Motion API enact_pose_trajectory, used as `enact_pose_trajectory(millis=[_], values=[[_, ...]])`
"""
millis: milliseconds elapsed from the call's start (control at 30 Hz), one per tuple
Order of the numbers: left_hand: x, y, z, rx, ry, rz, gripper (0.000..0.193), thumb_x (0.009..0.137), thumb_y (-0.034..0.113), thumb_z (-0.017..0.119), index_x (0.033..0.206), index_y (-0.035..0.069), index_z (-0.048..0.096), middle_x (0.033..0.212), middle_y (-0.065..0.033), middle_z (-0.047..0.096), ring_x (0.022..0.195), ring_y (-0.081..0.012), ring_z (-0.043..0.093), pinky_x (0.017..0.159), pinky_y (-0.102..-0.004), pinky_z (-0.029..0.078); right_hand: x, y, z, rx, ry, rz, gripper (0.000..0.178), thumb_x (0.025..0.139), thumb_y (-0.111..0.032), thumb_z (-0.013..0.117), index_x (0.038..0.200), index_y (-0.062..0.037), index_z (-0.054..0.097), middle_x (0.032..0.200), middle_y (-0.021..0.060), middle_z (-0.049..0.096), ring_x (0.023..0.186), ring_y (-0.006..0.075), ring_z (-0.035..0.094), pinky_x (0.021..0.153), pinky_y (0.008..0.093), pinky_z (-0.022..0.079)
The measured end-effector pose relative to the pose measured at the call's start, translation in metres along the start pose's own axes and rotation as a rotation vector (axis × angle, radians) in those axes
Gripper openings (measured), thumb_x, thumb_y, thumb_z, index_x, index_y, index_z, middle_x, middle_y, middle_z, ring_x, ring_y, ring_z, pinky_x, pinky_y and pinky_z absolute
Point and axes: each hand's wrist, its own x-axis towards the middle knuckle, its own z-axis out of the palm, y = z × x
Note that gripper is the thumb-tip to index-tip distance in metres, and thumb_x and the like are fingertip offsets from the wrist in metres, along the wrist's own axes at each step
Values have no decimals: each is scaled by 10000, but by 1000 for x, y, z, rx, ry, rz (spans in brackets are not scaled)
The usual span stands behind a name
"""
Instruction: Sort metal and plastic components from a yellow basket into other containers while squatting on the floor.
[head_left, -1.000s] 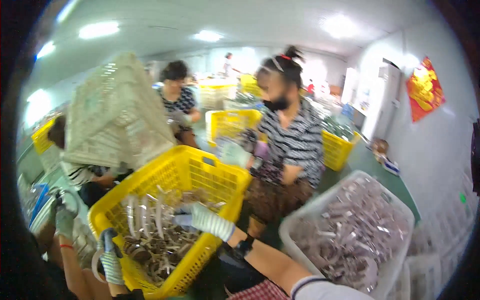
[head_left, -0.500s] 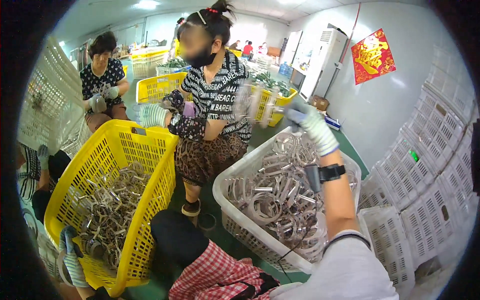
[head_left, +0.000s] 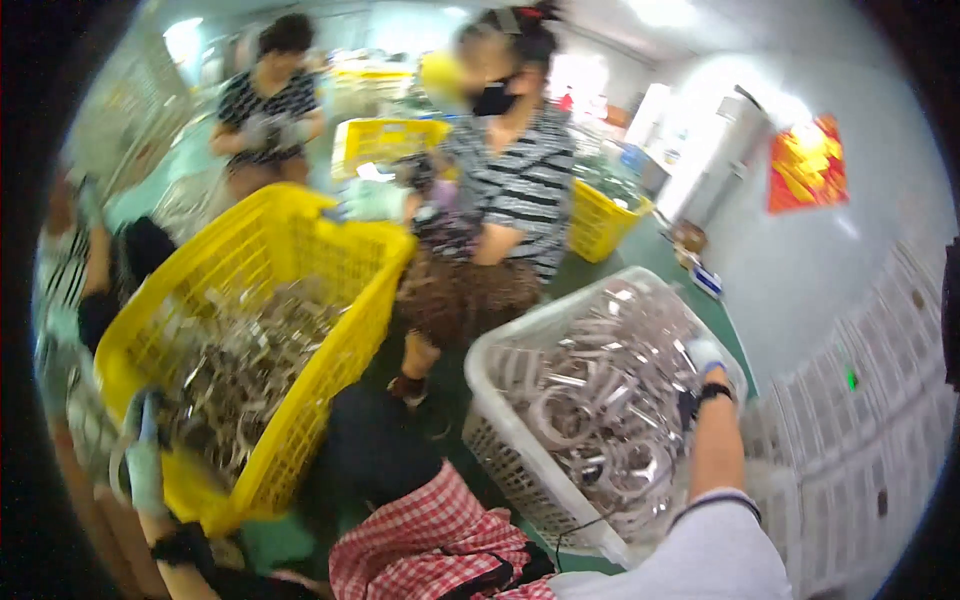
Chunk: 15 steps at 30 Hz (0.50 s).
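Note:
My right hand (head_left: 706, 355), in a pale glove, reaches down among metal ring clamps (head_left: 610, 400) at the right side of a white plastic basket (head_left: 500, 440). Its fingers are smeared by motion and partly hidden, so I cannot see whether it holds one. My left hand (head_left: 146, 455), in a striped glove, is closed at the near left rim of a yellow basket (head_left: 345, 330). From its fingers hangs a thin pale loop that looks like a ring clamp (head_left: 118, 470). More shiny clamps (head_left: 250, 365) lie heaped inside the yellow basket.
Across from me sits a person in a striped top (head_left: 510, 180), one gloved hand by the yellow basket. Another person (head_left: 268, 110) sits farther back left. Stacked white crates (head_left: 870, 400) line the right side. A red-checked cloth (head_left: 430, 540) covers my lap.
My right hand has come down from above the white basket, where blurred metal pieces were beside it, to the clamps inside. The view has shifted; my left hand stays by the yellow basket.

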Motion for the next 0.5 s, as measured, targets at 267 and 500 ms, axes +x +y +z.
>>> enact_pose_trajectory(millis=[267, 500], values=[[-14, 62, -25, -386, 62, -260, 264, 939, 262, 530, 1064, 45, 613, 819, 28, 609, 598, -27, 470, 487, -197, 364, -19, -281, -175, 269, 6, -428, 331, 874, -318, 550, 942, -9, 648, 869, 149, 640, 806, 280, 597, 730, 373, 464], [-25, 61, -34, -362, 56, -365, 268, 954, 283, 504, 1068, 68, 619, 842, 31, 634, 581, -21, 484, 497, -173, 358, -166, -581, -310, 1546, -451, -1044, 454, 923, -406, 522, 964, 32, 632, 867, 96, 655, 785, 155, 612, 755, 298, 480]])
